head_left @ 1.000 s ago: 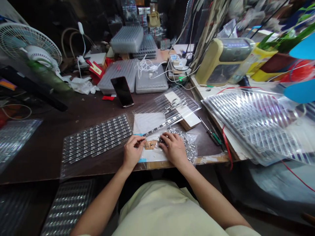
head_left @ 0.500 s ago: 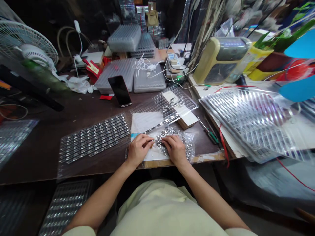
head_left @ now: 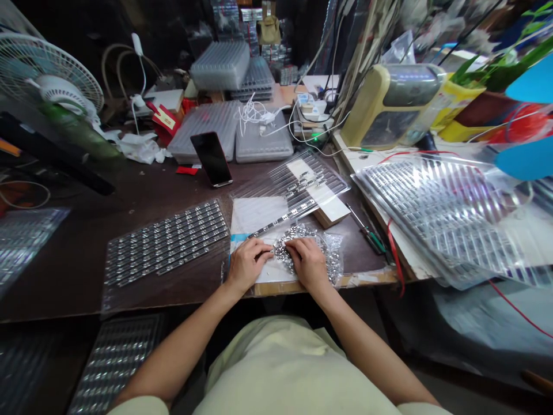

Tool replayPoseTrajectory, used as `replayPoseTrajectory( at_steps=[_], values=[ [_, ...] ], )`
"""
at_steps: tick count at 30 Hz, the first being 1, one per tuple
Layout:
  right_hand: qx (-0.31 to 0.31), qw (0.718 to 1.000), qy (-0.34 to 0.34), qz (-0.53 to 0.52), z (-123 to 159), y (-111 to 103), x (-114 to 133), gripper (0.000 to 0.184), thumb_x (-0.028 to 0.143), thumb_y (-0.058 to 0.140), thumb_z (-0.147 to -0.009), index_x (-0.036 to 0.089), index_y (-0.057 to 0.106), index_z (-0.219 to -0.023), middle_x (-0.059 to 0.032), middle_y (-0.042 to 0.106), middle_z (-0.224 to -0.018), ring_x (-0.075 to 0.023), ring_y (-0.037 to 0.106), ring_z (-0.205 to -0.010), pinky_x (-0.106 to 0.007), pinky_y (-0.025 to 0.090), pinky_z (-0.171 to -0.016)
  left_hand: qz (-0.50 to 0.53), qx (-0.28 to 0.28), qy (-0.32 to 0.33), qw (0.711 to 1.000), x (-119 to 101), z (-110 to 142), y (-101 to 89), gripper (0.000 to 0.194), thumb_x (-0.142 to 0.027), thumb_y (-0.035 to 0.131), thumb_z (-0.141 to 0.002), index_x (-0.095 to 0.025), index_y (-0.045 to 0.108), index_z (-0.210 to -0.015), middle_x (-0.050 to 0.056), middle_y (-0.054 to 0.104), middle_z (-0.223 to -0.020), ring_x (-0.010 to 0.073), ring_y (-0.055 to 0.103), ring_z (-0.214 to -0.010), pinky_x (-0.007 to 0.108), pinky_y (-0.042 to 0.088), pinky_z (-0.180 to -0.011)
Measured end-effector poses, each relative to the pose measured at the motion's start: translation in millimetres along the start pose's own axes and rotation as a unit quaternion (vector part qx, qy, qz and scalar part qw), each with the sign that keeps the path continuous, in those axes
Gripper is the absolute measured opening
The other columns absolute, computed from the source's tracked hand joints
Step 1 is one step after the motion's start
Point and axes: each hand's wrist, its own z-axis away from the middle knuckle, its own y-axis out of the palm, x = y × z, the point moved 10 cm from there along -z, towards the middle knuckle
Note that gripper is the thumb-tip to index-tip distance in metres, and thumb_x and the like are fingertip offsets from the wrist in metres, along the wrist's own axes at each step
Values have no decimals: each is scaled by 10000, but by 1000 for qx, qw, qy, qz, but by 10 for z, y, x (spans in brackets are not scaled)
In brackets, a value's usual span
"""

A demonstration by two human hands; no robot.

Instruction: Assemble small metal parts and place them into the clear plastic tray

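My left hand (head_left: 247,262) is pinched closed at the left side of a pile of small shiny metal parts (head_left: 332,259); whatever sits between its fingertips is too small to name. Over the pile itself rests my right hand (head_left: 310,260), thumb and fingers drawn together, their tips among the parts. Beneath both lies a white sheet (head_left: 259,213). Just beyond, a clear ribbed tray (head_left: 276,180) slants across the table, with a row of dark and silver pieces along its near edge. Left of my hands, another clear tray (head_left: 168,245) is filled with rows of similar pieces.
A black phone (head_left: 211,159) leans upright behind the work. Right of the pile lie a green-handled screwdriver (head_left: 375,241) and a pale block (head_left: 330,210). Clear trays (head_left: 449,213) are stacked at the right. A white fan (head_left: 56,86) stands at the far left.
The view has shifted very slightly. Both hands stay in nearly the same place, with only small movements at the fingertips.
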Motion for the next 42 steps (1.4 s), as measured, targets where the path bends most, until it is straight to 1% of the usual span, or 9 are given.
replayPoseTrajectory(
  at_steps=[5, 8, 13, 18, 21, 29, 36, 39, 42],
  values=[
    [-15, 1000, -1, -8, -8, -86, 54, 197, 223, 472, -926, 226, 661, -982, -60, 674, -906, -201, 581, -869, -342, 471, -789, 32, -20, -4, 999, 6, -21, -91, 110, -268, 625, -836, -238, 717, -890, 28, 673, -864, 160, 626, -813, 287, 497, -747],
    [-5, 999, -15, -30, -20, -66, 156, 199, 215, 464, -930, 227, 655, -985, -56, 679, -935, -192, 585, -887, -332, 467, -800, 3, -87, -17, 996, 141, -31, -403, 131, -281, 603, -849, -230, 709, -908, 33, 673, -900, 170, 615, -839, 300, 482, -772],
    [64, 998, -21, -15, -67, 244, 318, 98, 283, 586, -884, 228, 662, -858, -19, 688, -816, -164, 581, -774, -298, 421, -721, -176, -150, -65, 971, 546, 148, -930, 109, -303, 634, -814, -249, 721, -852, 44, 650, -904, 228, 557, -889, 375, 412, -828],
    [71, 996, -30, 43, -107, 403, 384, 132, 365, 625, -859, 266, 697, -811, -12, 680, -823, -169, 541, -777, -316, 348, -700, -255, -183, -95, 945, 732, 438, -1206, 97, -268, 622, -794, -237, 709, -825, 58, 624, -957, 248, 535, -915, 385, 375, -819],
    [66, 996, -39, 47, -102, 421, 391, 136, 371, 605, -873, 296, 718, -863, -15, 677, -863, -170, 526, -786, -324, 338, -698, -234, -173, -77, 954, 625, 367, -1148, 109, -253, 599, -811, -237, 700, -847, 49, 641, -942, 237, 560, -905, 382, 370, -831],
    [70, 992, -54, 87, -100, 381, 427, 148, 334, 593, -882, 305, 706, -973, -30, 664, -936, -197, 510, -848, -341, 359, -712, -166, -51, 6, 985, 163, -241, -499, 70, -292, 637, -813, -239, 673, -784, 26, 711, -840, 223, 610, -825, 400, 366, -859],
    [80, 984, -23, 158, -81, 50, 74, 321, 366, 675, -809, 237, 646, -1101, -85, 631, -1102, -260, 514, -936, -378, 408, -748, -9, -56, -82, 995, 410, -96, -619, 175, -295, 551, -861, -214, 652, -980, 34, 700, -894, 177, 657, -749, 300, 488, -704],
    [85, 988, -13, 129, -59, 68, -3, 176, 292, 630, -850, 206, 667, -1000, -84, 635, -983, -225, 542, -891, -341, 432, -748, 105, -16, -104, 989, 478, -10, -514, 260, -300, 469, -901, -201, 636, -1074, 52, 664, -963, 134, 652, -673, 245, 503, -601],
    [52, 994, 7, 100, -57, 69, -41, 120, 239, 559, -894, 193, 670, -879, -64, 627, -887, -186, 561, -825, -301, 442, -730, 120, -6, -96, 988, 455, 50, -440, 235, -302, 500, -887, -190, 663, -1013, 55, 649, -917, 127, 629, -681, 226, 498, -584]
  ],
)
